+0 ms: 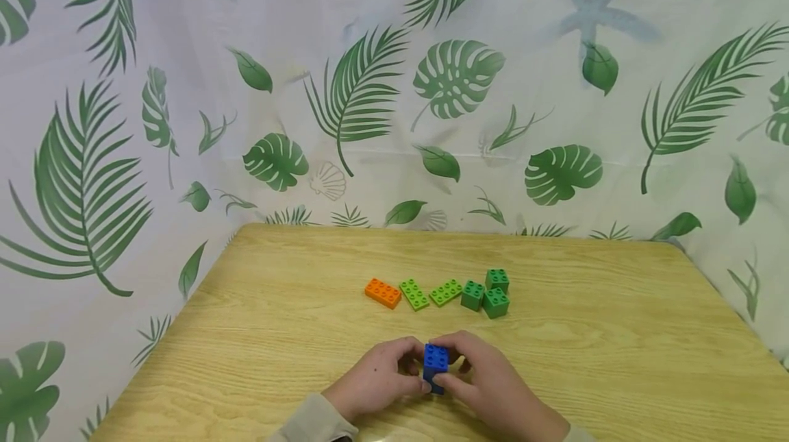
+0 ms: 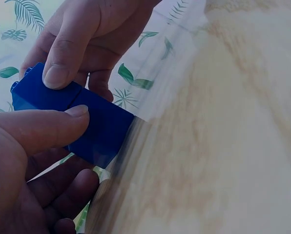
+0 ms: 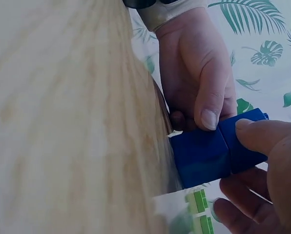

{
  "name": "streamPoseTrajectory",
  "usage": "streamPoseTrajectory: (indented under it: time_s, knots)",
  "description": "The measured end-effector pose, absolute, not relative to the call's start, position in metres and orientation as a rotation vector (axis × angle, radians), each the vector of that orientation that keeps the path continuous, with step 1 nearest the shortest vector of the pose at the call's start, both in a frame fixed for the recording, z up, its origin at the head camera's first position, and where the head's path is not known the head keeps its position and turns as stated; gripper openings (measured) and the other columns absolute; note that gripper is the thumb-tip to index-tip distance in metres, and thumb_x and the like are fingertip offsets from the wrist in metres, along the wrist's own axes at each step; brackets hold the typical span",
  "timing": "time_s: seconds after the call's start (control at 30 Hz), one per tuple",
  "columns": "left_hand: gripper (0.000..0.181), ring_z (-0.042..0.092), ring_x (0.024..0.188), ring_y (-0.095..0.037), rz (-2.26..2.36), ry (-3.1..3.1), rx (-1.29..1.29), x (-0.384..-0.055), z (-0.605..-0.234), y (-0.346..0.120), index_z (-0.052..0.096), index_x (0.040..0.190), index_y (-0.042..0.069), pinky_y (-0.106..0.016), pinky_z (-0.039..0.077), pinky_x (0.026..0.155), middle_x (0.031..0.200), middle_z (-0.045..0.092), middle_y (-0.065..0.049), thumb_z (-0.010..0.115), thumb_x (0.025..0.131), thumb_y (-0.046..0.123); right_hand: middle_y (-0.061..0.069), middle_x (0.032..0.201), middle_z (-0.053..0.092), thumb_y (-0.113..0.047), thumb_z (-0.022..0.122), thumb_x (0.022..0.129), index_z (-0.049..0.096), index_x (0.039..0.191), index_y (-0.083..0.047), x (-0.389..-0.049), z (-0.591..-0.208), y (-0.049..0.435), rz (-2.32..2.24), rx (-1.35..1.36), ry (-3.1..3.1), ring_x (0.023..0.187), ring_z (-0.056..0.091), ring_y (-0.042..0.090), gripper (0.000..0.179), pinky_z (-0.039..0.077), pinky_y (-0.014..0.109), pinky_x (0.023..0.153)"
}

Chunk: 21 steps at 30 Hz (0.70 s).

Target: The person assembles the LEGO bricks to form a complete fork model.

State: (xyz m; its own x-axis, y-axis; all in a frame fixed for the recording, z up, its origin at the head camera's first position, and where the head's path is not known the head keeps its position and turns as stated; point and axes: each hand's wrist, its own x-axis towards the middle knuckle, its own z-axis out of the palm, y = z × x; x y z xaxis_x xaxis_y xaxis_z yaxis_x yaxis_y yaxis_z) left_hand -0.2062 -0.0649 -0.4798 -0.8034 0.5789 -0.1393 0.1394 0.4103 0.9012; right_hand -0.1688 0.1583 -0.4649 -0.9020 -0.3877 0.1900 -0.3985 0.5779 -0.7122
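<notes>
In front of me on the table, two blue toy bricks stand stacked, a thin seam showing between the upper brick (image 1: 435, 355) and the lower brick (image 2: 104, 134). My left hand (image 1: 383, 375) grips the lower brick from the left, its thumb near the seam. From the other side, my right hand (image 1: 488, 375) pinches the upper brick (image 3: 245, 146) between thumb and fingers. Studs show on top of the stack in the head view. The lower brick's base meets the wood in both wrist views.
Farther back on the wooden table (image 1: 277, 332) lie an orange brick (image 1: 383, 293), a light green plate (image 1: 414, 295) and a second light green plate (image 1: 446, 292). Three dark green bricks (image 1: 496, 303) cluster to their right. A leaf-patterned curtain (image 1: 382, 188) hangs behind.
</notes>
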Motion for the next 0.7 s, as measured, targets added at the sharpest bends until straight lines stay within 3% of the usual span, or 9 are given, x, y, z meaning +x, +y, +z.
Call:
streamPoseTrajectory:
  time_s: [0.33, 0.5, 0.7]
  knots:
    - [0.028, 0.059, 0.09, -0.011, 1.363, 2.248, 0.619, -0.207, -0.478, -0.065, 0.068, 0.113, 0.026, -0.032, 0.047, 0.079, 0.104, 0.065, 0.012, 0.079, 0.087, 0.021, -0.013, 0.104, 0.064, -0.029, 0.076, 0.093, 0.065, 0.124, -0.022, -0.172, -0.462, 0.157, 1.264, 0.661, -2.806, 0.09, 0.062, 0.01, 0.033, 0.054, 0.027, 0.073]
    - [0.032, 0.06, 0.094, -0.011, 1.381, 2.203, 0.615, -0.207, -0.476, -0.068, 0.066, 0.118, 0.027, -0.032, 0.048, 0.08, 0.11, 0.064, 0.012, 0.078, 0.089, 0.023, -0.01, 0.107, 0.063, -0.037, 0.074, 0.094, 0.063, 0.127, -0.023, -0.171, -0.467, 0.159, 1.379, 0.659, -2.793, 0.094, 0.061, 0.016, 0.038, 0.054, 0.027, 0.072]
    - [0.035, 0.06, 0.101, -0.015, 1.483, 2.137, 0.68, -0.205, -0.467, -0.072, 0.062, 0.128, 0.029, -0.033, 0.05, 0.084, 0.119, 0.062, 0.009, 0.072, 0.095, 0.028, -0.01, 0.114, 0.062, -0.044, 0.072, 0.094, 0.061, 0.129, -0.026, -0.171, -0.472, 0.162, 1.467, 0.629, -2.723, 0.102, 0.059, 0.014, 0.042, 0.053, 0.029, 0.076]
